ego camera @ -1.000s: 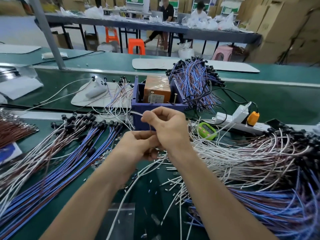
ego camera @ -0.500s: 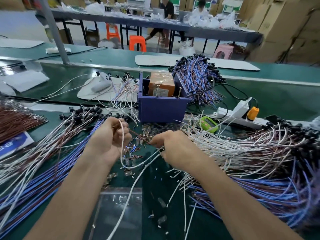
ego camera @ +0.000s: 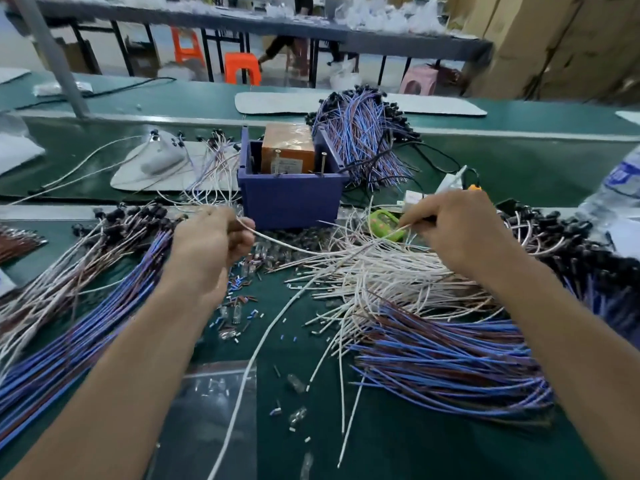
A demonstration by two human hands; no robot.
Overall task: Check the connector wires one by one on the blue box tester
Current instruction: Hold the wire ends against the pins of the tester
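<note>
Green tabletop heaped with wires, blue box tester behind, left hand grip curled round white wire, right hand grip pinching wire tip

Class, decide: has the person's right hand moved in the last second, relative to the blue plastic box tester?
Yes. The right hand went rightward, from in front of the blue plastic box tester to beside the small green meter.
</note>
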